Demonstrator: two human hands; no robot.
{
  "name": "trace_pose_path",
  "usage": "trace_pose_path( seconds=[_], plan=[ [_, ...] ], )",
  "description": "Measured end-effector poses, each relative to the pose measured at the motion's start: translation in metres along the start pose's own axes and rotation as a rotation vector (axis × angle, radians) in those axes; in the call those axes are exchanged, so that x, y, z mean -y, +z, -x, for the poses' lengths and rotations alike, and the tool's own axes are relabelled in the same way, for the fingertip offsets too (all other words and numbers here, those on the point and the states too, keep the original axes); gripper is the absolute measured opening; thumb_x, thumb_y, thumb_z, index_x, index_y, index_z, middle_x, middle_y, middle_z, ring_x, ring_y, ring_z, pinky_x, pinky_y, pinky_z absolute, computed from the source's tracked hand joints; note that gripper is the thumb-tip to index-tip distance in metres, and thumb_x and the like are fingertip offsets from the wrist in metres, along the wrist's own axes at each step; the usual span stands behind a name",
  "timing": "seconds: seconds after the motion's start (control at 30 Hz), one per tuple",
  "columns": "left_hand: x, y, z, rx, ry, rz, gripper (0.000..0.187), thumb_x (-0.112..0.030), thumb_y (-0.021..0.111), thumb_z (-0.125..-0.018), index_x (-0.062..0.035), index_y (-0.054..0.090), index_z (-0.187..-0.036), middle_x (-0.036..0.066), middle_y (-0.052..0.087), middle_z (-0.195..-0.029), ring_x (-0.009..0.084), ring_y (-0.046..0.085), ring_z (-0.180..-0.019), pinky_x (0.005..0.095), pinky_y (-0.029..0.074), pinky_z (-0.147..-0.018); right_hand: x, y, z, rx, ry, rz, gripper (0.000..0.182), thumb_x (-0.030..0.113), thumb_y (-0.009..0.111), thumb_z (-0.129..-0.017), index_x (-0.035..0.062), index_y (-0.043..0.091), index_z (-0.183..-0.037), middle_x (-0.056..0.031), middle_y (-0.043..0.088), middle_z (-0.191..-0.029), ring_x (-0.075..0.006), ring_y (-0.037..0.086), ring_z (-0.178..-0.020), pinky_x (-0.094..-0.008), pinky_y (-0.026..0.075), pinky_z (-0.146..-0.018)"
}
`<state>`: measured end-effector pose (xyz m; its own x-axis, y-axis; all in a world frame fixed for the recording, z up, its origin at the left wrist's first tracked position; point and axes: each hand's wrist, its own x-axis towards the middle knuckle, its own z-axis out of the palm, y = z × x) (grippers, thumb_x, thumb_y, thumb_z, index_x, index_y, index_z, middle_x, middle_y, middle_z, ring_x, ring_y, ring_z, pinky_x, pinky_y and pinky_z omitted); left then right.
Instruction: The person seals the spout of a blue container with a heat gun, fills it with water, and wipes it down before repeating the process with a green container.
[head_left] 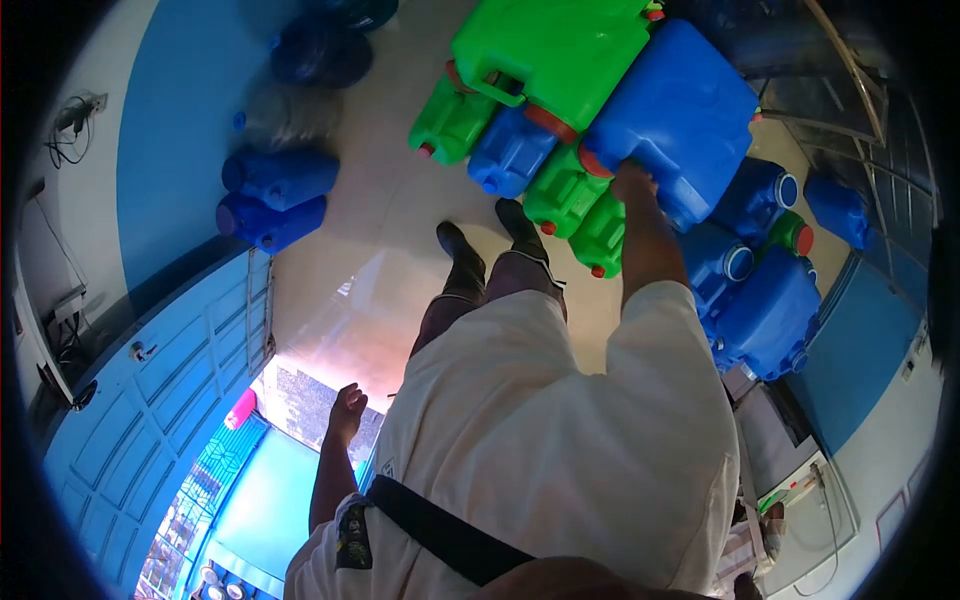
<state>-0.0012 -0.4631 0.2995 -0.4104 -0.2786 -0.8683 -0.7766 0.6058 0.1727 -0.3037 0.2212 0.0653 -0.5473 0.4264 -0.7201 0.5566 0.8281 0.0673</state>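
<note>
Pale, glossy flooring (pixel 385 180) runs up the middle of the frame, with a blue panelled door (pixel 170 375) at lower left and blue containers (pixel 285 178) by the wall at upper left. At upper right, a big blue jug (pixel 675 110) sits beside a big green jug (pixel 555 50); both look stacked over smaller jugs (pixel 515 150) in green and blue. More blue jugs (pixel 765 310) crowd the right side. Reaching up the frame, the right hand (pixel 635 183) is at the big blue jug, near its red cap (pixel 594 160); its fingers are partly hidden, so I cannot tell whether they close round a handle. The left hand (pixel 347 410) hangs at lower centre-left, loosely curled, nothing visible in it, well apart from the jugs. The step in hand looks like taking hold of, or steadying, the big blue jug. Moving it would call for a secure grip first, then care not to knock its green neighbour.
</note>
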Motion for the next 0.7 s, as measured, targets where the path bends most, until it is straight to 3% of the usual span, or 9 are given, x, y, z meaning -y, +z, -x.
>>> trace_pose_path(
  seconds=[0.07,0.2,0.27,0.3,0.37,0.43,0.47,0.57,0.7],
  plan=[
    [-0.006,-0.01,-0.006,0.009,0.037,0.029,0.051,-0.021,0.065,-0.099,-0.0034,0.047,-0.143,0.021,0.063,-0.131,0.029,0.06,-0.124,0.0398,0.047,-0.105,-0.022,-0.015,0.026,-0.064,-0.093,0.079,0.051,0.032,0.064,-0.089,0.0109,0.057,-0.134,-0.0187,0.06,-0.137,-0.039,0.057,-0.128,-0.0545,0.043,-0.107],
    [-0.021,-0.023,-0.043,0.002,0.117,0.079,0.049,-0.021,0.066,-0.099,-0.0042,0.049,-0.141,0.022,0.064,-0.129,0.0289,0.061,-0.123,0.0392,0.048,-0.104,-0.102,-0.078,0.093,-0.54,-0.208,0.119,0.043,0.032,0.073,-0.078,0.007,0.068,-0.114,-0.0202,0.072,-0.104,-0.0399,0.068,-0.102,-0.0495,0.055,-0.086],
    [-0.03,-0.021,-0.054,-0.022,0.204,0.058,0.047,-0.02,0.067,-0.098,-0.0043,0.051,-0.139,0.02,0.064,-0.129,0.0284,0.062,-0.121,0.0387,0.049,-0.103,-0.144,-0.157,0.138,-0.923,-0.363,0.04,0.034,0.014,0.072,-0.065,0.0038,0.069,-0.098,-0.0186,0.072,-0.091,-0.0404,0.07,-0.083,-0.0471,0.057,-0.074],
    [-0.031,-0.018,-0.061,-0.029,0.24,0.074,0.047,-0.021,0.067,-0.098,-0.0039,0.051,-0.138,0.019,0.064,-0.129,0.0275,0.062,-0.121,0.0382,0.049,-0.103,-0.172,-0.191,0.142,-0.966,-0.375,0.005,0.038,0.012,0.069,-0.062,0.0034,0.071,-0.099,-0.0217,0.071,-0.09,-0.0414,0.069,-0.082,-0.0491,0.056,-0.072],
    [-0.036,-0.005,-0.066,-0.057,0.314,0.115,0.048,-0.022,0.067,-0.098,-0.0027,0.051,-0.139,0.019,0.064,-0.13,0.027,0.062,-0.122,0.0372,0.049,-0.104,-0.186,-0.264,0.186,-0.794,-0.297,-0.064,0.048,0.014,0.068,-0.065,0.003,0.072,-0.112,-0.023,0.072,-0.098,-0.0398,0.07,-0.088,-0.0469,0.055,-0.074],
    [-0.039,0.02,-0.06,-0.134,0.398,0.21,0.049,-0.023,0.067,-0.099,-0.0026,0.05,-0.14,0.018,0.063,-0.133,0.0268,0.061,-0.124,0.0369,0.049,-0.105,-0.173,-0.311,0.216,-0.918,-0.513,0.108,0.046,0.031,0.072,-0.077,0.0,0.071,-0.111,-0.022,0.073,-0.098,-0.042,0.07,-0.088,-0.0467,0.055,-0.078],
    [-0.042,0.034,-0.05,-0.174,0.43,0.231,0.049,-0.023,0.067,-0.099,-0.0031,0.05,-0.14,0.017,0.062,-0.134,0.0268,0.06,-0.125,0.0372,0.049,-0.105,-0.185,-0.323,0.209,-1.015,-0.766,0.211,0.051,0.038,0.073,-0.08,-0.0011,0.07,-0.113,-0.0241,0.073,-0.098,-0.045,0.068,-0.086,-0.049,0.054,-0.079],
    [-0.081,0.067,0.025,-0.282,0.354,0.399,0.051,-0.026,0.066,-0.099,-0.0042,0.05,-0.141,0.017,0.061,-0.135,0.0278,0.059,-0.127,0.0395,0.05,-0.104,-0.041,-0.361,0.29,-0.388,-1.083,-0.192,0.042,0.035,0.072,-0.085,-0.0059,0.068,-0.091,-0.0187,0.069,-0.081,-0.0207,0.063,-0.076,-0.0406,0.051,-0.07],
    [-0.094,0.094,0.123,-0.411,0.278,0.486,0.049,-0.028,0.066,-0.099,-0.0069,0.052,-0.14,0.013,0.061,-0.135,0.0273,0.06,-0.124,0.0407,0.05,-0.104,0.097,-0.342,0.333,-0.128,-1.65,-0.015,0.035,0.03,0.073,-0.08,-0.0023,0.061,-0.078,-0.0143,0.058,-0.067,-0.0207,0.055,-0.063,-0.0386,0.042,-0.058]
  ],
)
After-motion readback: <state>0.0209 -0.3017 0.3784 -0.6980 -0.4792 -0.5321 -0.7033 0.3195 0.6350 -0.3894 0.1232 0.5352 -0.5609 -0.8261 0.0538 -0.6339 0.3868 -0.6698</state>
